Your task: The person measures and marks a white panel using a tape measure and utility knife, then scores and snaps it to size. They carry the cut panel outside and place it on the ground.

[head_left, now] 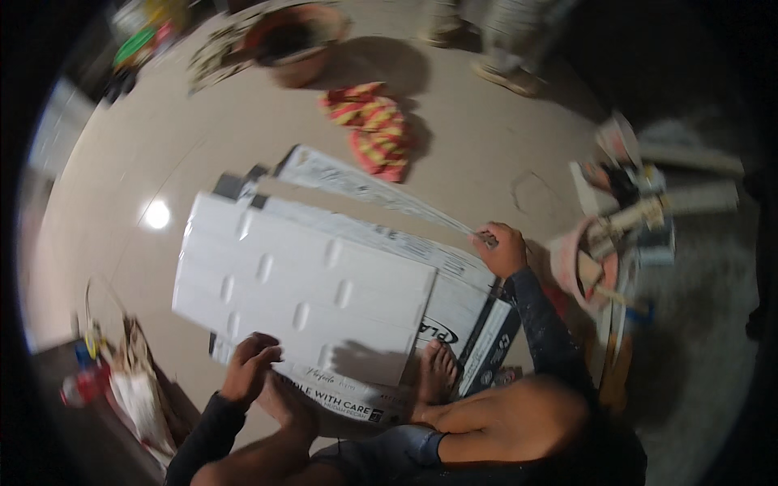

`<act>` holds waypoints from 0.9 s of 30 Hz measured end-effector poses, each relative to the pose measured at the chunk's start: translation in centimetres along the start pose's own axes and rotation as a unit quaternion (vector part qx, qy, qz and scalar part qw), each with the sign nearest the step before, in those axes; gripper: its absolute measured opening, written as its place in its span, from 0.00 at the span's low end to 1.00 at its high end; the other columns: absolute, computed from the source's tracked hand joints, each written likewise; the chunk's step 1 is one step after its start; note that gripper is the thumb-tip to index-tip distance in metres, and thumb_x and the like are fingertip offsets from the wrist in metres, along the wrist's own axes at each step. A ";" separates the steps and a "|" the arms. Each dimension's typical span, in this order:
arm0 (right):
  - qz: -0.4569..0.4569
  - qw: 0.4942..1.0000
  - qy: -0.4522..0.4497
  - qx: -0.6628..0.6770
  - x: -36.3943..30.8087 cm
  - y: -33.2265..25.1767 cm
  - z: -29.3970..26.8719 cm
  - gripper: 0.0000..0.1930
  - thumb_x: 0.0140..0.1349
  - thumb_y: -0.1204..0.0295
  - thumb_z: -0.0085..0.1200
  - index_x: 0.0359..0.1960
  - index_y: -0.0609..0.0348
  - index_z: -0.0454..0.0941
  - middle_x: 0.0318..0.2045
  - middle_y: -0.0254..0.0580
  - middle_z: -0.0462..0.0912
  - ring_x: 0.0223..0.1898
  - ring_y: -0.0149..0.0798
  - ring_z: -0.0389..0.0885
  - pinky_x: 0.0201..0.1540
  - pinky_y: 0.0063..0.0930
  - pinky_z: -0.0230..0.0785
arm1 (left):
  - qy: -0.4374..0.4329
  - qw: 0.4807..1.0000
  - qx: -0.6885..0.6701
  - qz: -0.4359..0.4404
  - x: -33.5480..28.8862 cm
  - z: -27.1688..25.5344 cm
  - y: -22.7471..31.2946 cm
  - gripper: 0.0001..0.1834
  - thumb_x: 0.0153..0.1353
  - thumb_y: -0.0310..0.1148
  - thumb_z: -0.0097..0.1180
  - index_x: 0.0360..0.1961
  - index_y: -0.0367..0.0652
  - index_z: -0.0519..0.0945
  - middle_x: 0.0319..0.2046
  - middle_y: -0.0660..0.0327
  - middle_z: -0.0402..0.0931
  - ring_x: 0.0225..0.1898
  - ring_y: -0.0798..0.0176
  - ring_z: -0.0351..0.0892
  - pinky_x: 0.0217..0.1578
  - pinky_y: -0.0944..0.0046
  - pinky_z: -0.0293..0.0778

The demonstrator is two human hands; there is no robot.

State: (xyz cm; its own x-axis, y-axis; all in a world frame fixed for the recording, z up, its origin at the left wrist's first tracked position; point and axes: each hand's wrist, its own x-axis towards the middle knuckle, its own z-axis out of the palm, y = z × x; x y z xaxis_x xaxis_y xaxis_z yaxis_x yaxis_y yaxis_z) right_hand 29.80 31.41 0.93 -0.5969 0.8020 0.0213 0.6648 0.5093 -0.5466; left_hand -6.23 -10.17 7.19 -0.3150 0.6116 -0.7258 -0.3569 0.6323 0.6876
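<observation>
My right hand (501, 249) is closed around a small dark grey tool (486, 239), its kind too blurred to make out. It is at the right end of a long narrow cardboard strip (356, 185) with dark print. My left hand (251, 364), fingers loosely bent and seemingly holding nothing, hovers by the near left edge of a white panel (304, 283). Rows of oval marks run over the panel, and a hand's shadow falls on it. Beneath lies a flattened white cardboard box (458, 312) with black print. My bare feet rest at its near edge.
A red-and-yellow cloth (373, 130) lies on the tiled floor beyond the strip, with a terracotta-coloured tub (298, 40) farther back. At right stand a pinkish bucket (574, 263) and wood pieces (697, 198). Another person's feet (506, 77) are at the far side. Bags (142, 389) lie left.
</observation>
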 end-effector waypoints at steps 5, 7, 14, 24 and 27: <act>0.195 0.975 -0.106 -0.020 -7.5 2.9 -8.7 0.10 0.57 0.66 0.70 0.33 0.58 0.85 0.31 0.46 0.89 0.35 0.50 0.88 0.41 0.41 0.79 | -0.020 0.900 0.341 0.271 -0.4 1.1 11.9 0.05 0.61 0.21 0.61 0.32 0.35 0.76 0.27 0.56 0.77 0.30 0.61 0.78 0.36 0.60 0.76; 0.291 0.929 -0.228 -0.004 -11.7 4.5 -10.6 0.16 0.55 0.63 0.70 0.42 0.59 0.86 0.41 0.53 0.90 0.44 0.49 0.89 0.48 0.41 0.80 | -0.057 0.820 0.459 0.336 -0.5 2.7 14.7 0.08 0.59 0.21 0.65 0.29 0.36 0.77 0.25 0.54 0.77 0.28 0.53 0.79 0.34 0.56 0.76; 0.451 0.798 -0.370 -0.152 -24.5 9.9 -8.6 0.44 0.43 0.53 0.76 0.59 0.70 0.76 0.59 0.64 0.80 0.61 0.60 0.79 0.65 0.47 0.72 | -0.380 0.515 0.620 0.454 1.8 11.0 15.5 0.06 0.61 0.36 0.62 0.33 0.46 0.83 0.37 0.64 0.83 0.37 0.60 0.84 0.44 0.53 0.76; 0.393 0.900 -0.164 0.093 -34.2 6.5 -2.1 0.15 0.69 0.67 0.54 0.50 0.64 0.83 0.28 0.49 0.86 0.30 0.49 0.86 0.36 0.46 0.79 | -0.387 0.708 0.506 0.303 2.1 20.0 1.8 0.14 0.63 0.36 0.60 0.49 0.45 0.83 0.44 0.55 0.83 0.46 0.47 0.84 0.50 0.48 0.76; 0.324 0.938 -0.120 0.033 -31.9 3.9 -3.3 0.49 0.40 0.61 0.77 0.63 0.67 0.65 0.47 0.60 0.82 0.48 0.59 0.83 0.54 0.46 0.77 | -0.398 0.790 0.416 0.210 2.6 24.0 -3.4 0.15 0.66 0.36 0.57 0.50 0.42 0.83 0.44 0.50 0.85 0.49 0.43 0.84 0.51 0.48 0.80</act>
State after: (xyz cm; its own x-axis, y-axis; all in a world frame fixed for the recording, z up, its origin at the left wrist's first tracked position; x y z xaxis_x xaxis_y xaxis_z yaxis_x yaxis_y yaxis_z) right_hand 52.95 8.85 0.87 -0.1670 0.8391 -0.5177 0.8982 -0.0870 -0.4308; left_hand 15.30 0.68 3.40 0.5200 0.7463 -0.4155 0.4375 0.1851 0.8800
